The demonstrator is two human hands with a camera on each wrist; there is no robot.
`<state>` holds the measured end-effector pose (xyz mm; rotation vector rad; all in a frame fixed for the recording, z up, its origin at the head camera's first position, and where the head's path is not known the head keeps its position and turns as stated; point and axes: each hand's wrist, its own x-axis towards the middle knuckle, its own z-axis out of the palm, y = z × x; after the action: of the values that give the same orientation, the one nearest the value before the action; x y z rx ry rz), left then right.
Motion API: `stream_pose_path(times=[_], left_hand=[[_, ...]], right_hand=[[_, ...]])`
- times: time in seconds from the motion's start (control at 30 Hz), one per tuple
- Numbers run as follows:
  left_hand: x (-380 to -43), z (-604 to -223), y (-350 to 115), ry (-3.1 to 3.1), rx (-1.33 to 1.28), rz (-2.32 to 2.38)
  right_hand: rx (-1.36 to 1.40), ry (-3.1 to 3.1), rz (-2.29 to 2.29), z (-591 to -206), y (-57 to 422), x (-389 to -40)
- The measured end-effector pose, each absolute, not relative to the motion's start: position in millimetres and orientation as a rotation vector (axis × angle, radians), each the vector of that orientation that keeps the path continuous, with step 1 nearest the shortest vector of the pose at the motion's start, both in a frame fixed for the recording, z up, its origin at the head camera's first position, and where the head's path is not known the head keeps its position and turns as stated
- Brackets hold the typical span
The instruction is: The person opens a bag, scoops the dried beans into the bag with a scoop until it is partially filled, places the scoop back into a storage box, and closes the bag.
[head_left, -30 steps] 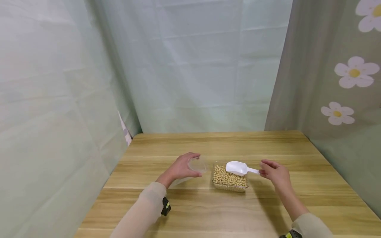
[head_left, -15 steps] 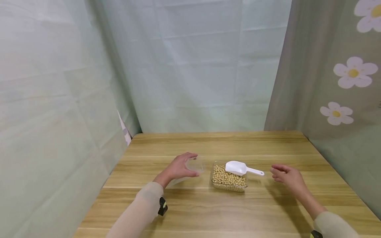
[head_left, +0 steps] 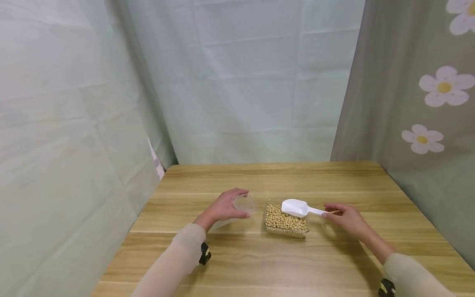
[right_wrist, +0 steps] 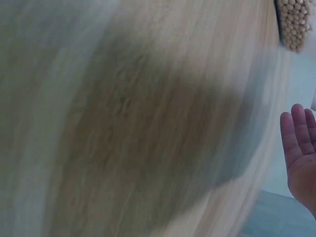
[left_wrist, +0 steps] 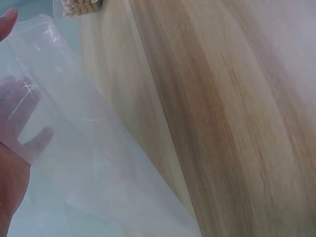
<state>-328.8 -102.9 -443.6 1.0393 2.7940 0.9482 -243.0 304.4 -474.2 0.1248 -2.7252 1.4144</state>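
My left hand point(head_left: 224, 206) holds a clear, milky plastic bag point(left_wrist: 98, 148) with fingers and thumb curved round its open mouth. Fingers show through the film in the left wrist view. To its right stands a clear rectangular container point(head_left: 285, 236) full of pale yellow beans point(head_left: 278, 218). A white scoop point(head_left: 295, 208) lies across the beans at the back right, its handle sticking out to the right. My right hand point(head_left: 349, 220) has come up to the handle's end, thumb and fingers on either side of it. Its fingers point(right_wrist: 300, 131) look straight in the right wrist view.
The wooden table point(head_left: 289, 268) reaches back to a pale green curtain point(head_left: 245, 103). More cloth hangs close along the left side, and a curtain with white flowers point(head_left: 423, 139) hangs on the right. A black strap device point(head_left: 205, 253) sits at the left sleeve.
My right hand drew back to the right from the scoop's handle, then came left to it again. The left hand and the bag stay nearly where they were; the scoop lies as before.
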Motion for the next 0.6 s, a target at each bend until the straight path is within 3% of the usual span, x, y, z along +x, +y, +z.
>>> stream_pose_path(times=[0.6], left_hand=[[-327.9,-436.8,-89.4,2.775,1.092,0.911]], right_hand=[[0.205,-2.754,1.346,-476.2,291.7,-250.2]])
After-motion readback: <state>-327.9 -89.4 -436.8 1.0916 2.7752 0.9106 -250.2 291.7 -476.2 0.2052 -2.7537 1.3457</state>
